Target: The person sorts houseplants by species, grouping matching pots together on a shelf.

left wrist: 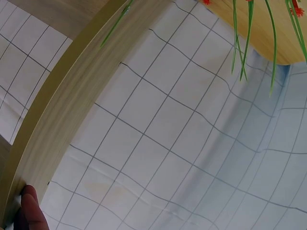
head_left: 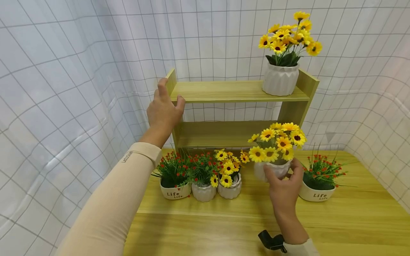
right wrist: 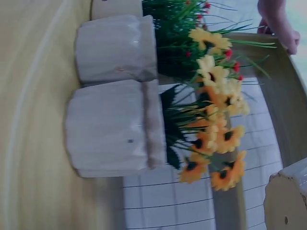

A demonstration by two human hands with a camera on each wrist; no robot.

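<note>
My left hand grips the left end of a two-tier wooden shelf, its thumb by the front edge of the upper board. In the left wrist view a finger lies against the side panel. My right hand holds a white fluted pot of yellow daisy-like flowers, thumb in front and fingers at its right side. The pot is raised in front of the shelf's lower right part. Its underside with a small hole shows in the right wrist view.
A similar pot of yellow flowers stands on the upper board's right end. On the wooden table, a red-flowered oval planter, a red-flowered pot and a yellow-flowered pot line up left; another oval planter is right.
</note>
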